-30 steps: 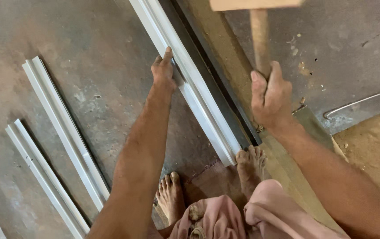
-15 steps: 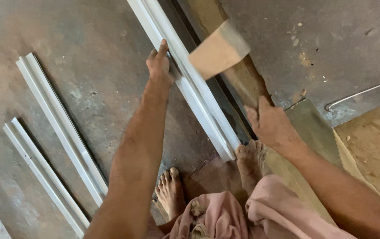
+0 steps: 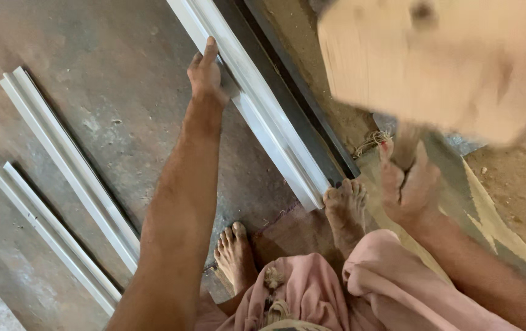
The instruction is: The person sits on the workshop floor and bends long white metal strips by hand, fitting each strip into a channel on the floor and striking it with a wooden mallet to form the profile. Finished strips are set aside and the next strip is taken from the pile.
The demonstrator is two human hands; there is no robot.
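Note:
My left hand [image 3: 206, 72] presses flat on a long white metal channel [image 3: 257, 104] that lies diagonally on the floor beside a dark steel bar [image 3: 303, 110]. My right hand [image 3: 405, 184] grips the handle of a wooden mallet [image 3: 441, 61]. The mallet's pale block head is raised close to the camera and blurred, filling the upper right. My right foot [image 3: 344, 205] rests against the near end of the channel, and my left foot [image 3: 233, 254] stands on the floor beside it.
Two more white channels [image 3: 70, 165] [image 3: 54, 236] lie parallel on the concrete floor at the left. A sandy patch [image 3: 520, 184] and a grey sheet edge lie at the right. Pink cloth [image 3: 336, 288] covers my knees at the bottom.
The mallet has swung up from the channel toward the camera, its head now large and blurred. My left hand stays on the channel.

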